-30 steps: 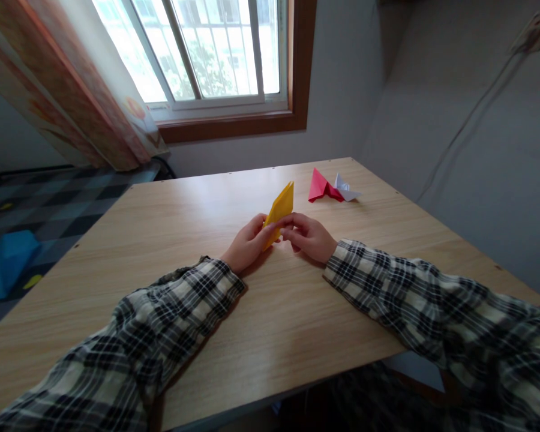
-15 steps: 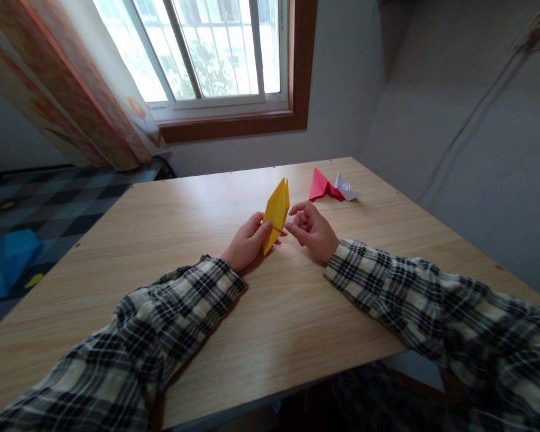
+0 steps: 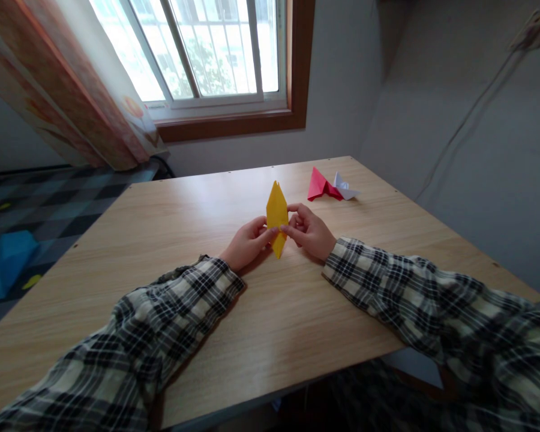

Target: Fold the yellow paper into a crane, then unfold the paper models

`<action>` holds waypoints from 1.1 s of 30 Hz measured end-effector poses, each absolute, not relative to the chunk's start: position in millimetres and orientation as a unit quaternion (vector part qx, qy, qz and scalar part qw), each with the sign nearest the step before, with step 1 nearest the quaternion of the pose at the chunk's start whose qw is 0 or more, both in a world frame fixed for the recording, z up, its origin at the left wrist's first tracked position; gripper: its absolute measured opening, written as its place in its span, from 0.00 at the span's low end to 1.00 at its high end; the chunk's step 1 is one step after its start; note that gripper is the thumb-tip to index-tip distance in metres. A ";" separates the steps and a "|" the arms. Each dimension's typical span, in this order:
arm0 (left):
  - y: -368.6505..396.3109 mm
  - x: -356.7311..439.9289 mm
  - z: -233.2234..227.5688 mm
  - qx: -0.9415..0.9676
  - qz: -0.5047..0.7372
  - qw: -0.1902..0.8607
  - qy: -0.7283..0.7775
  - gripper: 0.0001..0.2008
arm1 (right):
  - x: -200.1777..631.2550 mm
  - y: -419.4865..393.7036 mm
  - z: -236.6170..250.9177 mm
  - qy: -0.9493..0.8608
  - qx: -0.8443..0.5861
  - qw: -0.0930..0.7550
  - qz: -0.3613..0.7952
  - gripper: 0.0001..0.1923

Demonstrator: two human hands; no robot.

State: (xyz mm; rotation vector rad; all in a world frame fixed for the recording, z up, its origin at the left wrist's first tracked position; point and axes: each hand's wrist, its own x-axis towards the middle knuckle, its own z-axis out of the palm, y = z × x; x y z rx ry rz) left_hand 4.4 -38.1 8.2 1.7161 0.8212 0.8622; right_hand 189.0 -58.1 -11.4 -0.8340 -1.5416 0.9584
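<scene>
The yellow folded paper [image 3: 276, 217] stands upright between both hands just above the wooden table [image 3: 198, 210], its long axis pointing up and away, pinched at its mid-edges by the left hand [image 3: 247, 243] and right hand [image 3: 309, 231], equally near.

A bright yellow diamond-shaped folded paper [image 3: 276, 217] stood out against the pale wood-grain tabletop [image 3: 198, 222]. Far right lay a red folded paper piece [image 3: 318, 185] beside a white folded paper piece [image 3: 344, 188]. The sleeves [image 3: 162, 324] were black-and-cream plaid. At far left, the floor [image 3: 49, 204] showed grey-and-black checks, the curtain [image 3: 72, 90] orange and cream.
</scene>
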 end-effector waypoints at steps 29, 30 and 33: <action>-37.9 6.1 4.1 0.641 0.385 0.587 0.311 0.10 | 193.6 -57.5 -12.0 -0.702 -0.351 0.526 0.328 0.13; -37.7 6.3 3.4 0.636 0.386 0.594 0.306 0.10 | 193.5 -57.3 -12.3 -0.700 -0.348 0.530 0.330 0.13; -38.0 7.8 2.4 0.617 0.389 0.619 0.291 0.10 | 193.3 -56.5 -13.5 -0.694 -0.344 0.537 0.333 0.12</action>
